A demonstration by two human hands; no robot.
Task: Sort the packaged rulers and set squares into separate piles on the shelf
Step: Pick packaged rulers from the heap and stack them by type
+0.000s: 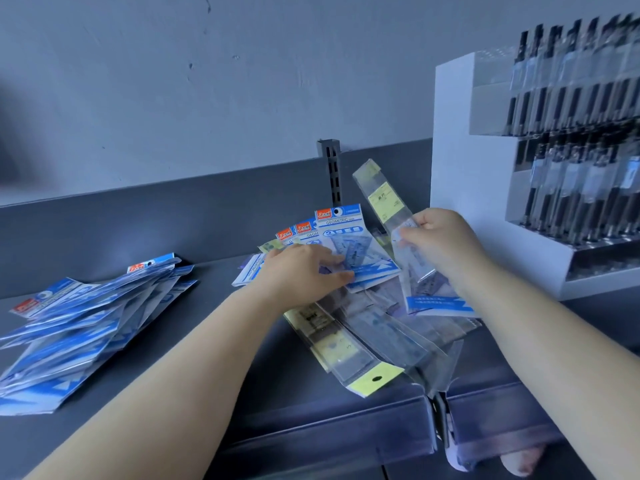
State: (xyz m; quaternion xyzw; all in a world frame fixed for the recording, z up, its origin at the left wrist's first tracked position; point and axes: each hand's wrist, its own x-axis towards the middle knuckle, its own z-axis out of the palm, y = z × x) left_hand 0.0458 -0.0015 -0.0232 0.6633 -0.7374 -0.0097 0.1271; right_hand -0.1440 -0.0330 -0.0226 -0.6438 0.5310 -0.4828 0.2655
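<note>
On the dark shelf [214, 306], the left hand [298, 271] presses flat on a blue set-square pack [349, 244] atop the mixed heap, the right hand [440, 237] pinches a clear ruler sleeve [384, 199] raised beside the white pen display [485, 188], sorted set-square pile [79, 323] lying well apart left, bare shelf between.

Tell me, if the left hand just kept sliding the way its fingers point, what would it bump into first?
The left hand points rightward across the mixed pile. It already touches the blue set square pack; going on, it would probably meet the clear ruler pack held by the right hand, though depth is uncertain.
</note>
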